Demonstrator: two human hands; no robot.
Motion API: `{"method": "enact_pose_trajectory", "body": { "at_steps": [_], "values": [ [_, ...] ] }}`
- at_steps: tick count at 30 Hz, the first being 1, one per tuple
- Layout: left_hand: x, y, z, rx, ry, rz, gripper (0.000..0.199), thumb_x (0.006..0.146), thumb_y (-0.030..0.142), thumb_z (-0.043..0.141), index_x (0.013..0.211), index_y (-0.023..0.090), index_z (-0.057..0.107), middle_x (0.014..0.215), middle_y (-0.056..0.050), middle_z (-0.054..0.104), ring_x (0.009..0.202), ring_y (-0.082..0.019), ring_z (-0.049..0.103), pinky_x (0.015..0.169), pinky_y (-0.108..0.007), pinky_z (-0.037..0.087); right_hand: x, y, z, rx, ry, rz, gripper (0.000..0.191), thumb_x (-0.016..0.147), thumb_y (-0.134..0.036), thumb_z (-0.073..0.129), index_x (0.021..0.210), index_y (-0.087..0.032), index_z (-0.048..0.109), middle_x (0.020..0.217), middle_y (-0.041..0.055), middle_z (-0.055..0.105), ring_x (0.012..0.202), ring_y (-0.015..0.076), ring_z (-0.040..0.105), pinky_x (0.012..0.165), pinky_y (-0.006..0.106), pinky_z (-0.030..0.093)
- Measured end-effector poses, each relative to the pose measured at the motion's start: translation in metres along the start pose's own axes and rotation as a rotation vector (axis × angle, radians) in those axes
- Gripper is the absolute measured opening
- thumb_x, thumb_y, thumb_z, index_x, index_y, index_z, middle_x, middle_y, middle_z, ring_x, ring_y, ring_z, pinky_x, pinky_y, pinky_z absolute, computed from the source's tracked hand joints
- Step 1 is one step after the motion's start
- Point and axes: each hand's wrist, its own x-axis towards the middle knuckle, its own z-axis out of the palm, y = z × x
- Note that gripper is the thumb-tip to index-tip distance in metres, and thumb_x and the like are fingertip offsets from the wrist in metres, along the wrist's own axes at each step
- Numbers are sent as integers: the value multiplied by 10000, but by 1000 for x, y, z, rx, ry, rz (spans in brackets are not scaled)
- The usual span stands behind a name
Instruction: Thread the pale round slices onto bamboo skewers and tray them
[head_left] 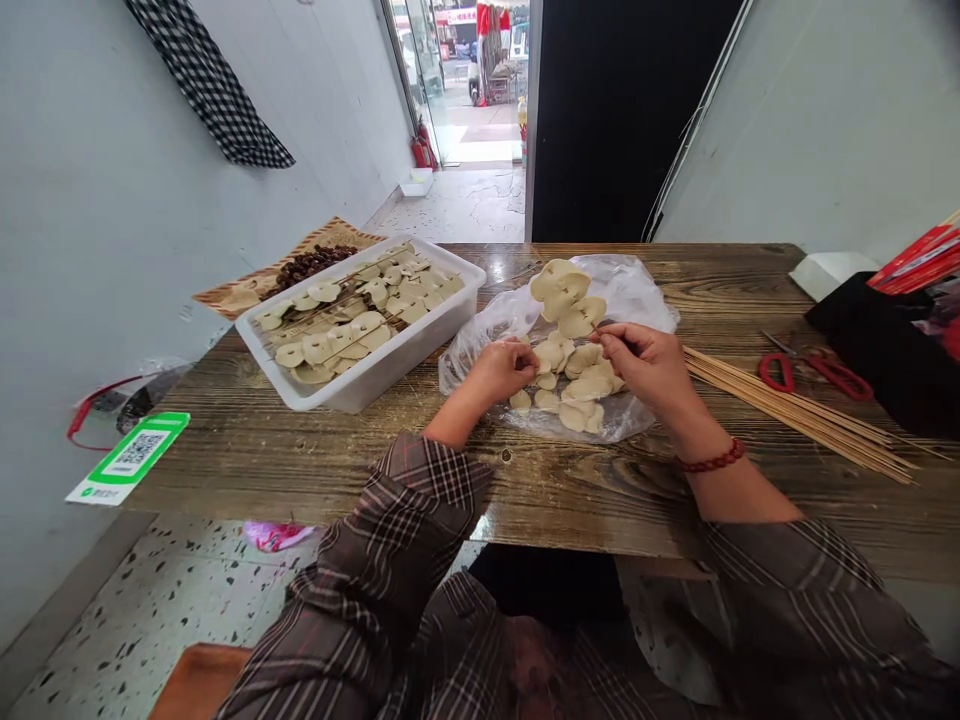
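My right hand (646, 368) is closed around the lower end of a skewer, which carries several pale, flat, roundish slices (564, 294) above the table. My left hand (504, 374) is closed in a pinch at the left side of a pile of loose slices (589, 375); what its fingertips hold, if anything, is too hidden to make out. The pile lies on a crumpled clear plastic bag (480, 335). To the left, a white plastic tub (367, 375) holds many skewers threaded with similar slices.
A bundle of bare wooden skewers (795, 410) and red-handled scissors (776, 372) lie at right, beside a black box (892, 345). Dark brown beaded-looking items (315, 265) rest on patterned paper behind the tub. A green QR-code card (135, 455) sits at the table's left edge.
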Motion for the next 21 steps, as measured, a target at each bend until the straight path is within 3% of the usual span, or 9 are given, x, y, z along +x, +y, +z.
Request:
{"method": "enact_pose_trajectory", "body": {
  "at_steps": [2, 5, 12, 17, 21],
  "values": [
    [-1, 5, 0, 14, -12, -7, 67, 738, 171, 647, 717, 152, 708, 711, -27, 631, 665, -134, 537, 654, -261, 418, 0, 0, 0, -1, 1, 2, 278, 858, -360, 595, 932, -152, 763, 697, 16, 651, 541, 98, 471, 482, 220, 339],
    [-3, 11, 2, 64, 27, -2, 159, 759, 289, 694, 681, 152, 668, 726, -30, 614, 663, -136, 515, 639, -269, 386, 1, 0, 0, -15, -2, 5, 284, 860, -369, 591, 927, -154, 765, 687, 16, 649, 540, 101, 469, 479, 222, 331],
    [0, 8, 4, -29, 118, -88, 249, 796, 193, 580, 549, 163, 570, 541, 18, 514, 552, -110, 413, 574, -264, 300, 0, 1, 0, 0, -6, 18, 290, 850, -358, 594, 949, -146, 765, 696, 21, 648, 538, 99, 463, 476, 223, 326],
    [3, 2, -4, -551, 230, -294, 132, 762, 206, 614, 640, 156, 607, 563, -6, 623, 509, -106, 509, 525, -231, 346, 0, 0, 1, 21, -12, 42, 293, 845, -366, 599, 950, -147, 762, 680, 13, 632, 518, 96, 445, 463, 225, 315],
    [3, 2, -14, -1009, 346, -327, 120, 690, 179, 690, 720, 157, 576, 593, 3, 633, 547, -109, 613, 488, -189, 370, -1, -3, -1, 49, -39, 61, 291, 844, -383, 604, 931, -152, 758, 678, 11, 618, 514, 96, 443, 458, 227, 313]
  ]
}}
